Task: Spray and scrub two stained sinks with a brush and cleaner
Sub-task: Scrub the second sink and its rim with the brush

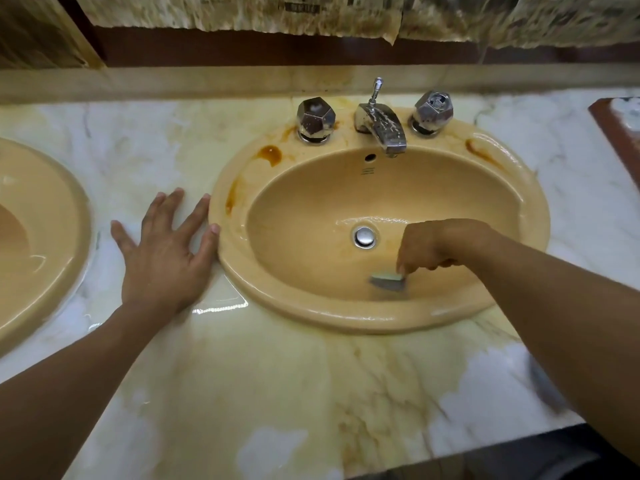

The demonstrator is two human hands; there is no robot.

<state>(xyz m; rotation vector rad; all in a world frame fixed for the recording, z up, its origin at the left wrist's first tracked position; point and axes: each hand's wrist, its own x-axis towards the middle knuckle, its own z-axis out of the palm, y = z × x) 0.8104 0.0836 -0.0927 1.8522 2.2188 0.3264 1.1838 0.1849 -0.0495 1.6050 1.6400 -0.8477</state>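
A tan oval sink (408, 317) sits in the marble counter, with rusty brown stains on its rim at the back left (270, 154) and back right. My right hand (431, 247) reaches into the bowl and grips a small brush (387, 281) with a pale green back, its bristles against the near wall of the bowl. The brush looks motion-blurred. My left hand (166, 251) rests flat on the counter, fingers spread, thumb touching the sink's left rim. A second tan sink (65, 244) shows partly at the left edge. No cleaner bottle is in view.
A chrome spout (384, 128) and two faceted chrome knobs (316, 120) stand behind the bowl, with a chrome drain plug (364, 236) in its middle. The counter's front edge (485, 448) runs along the lower right. A dark red tray corner (620, 129) shows at the far right.
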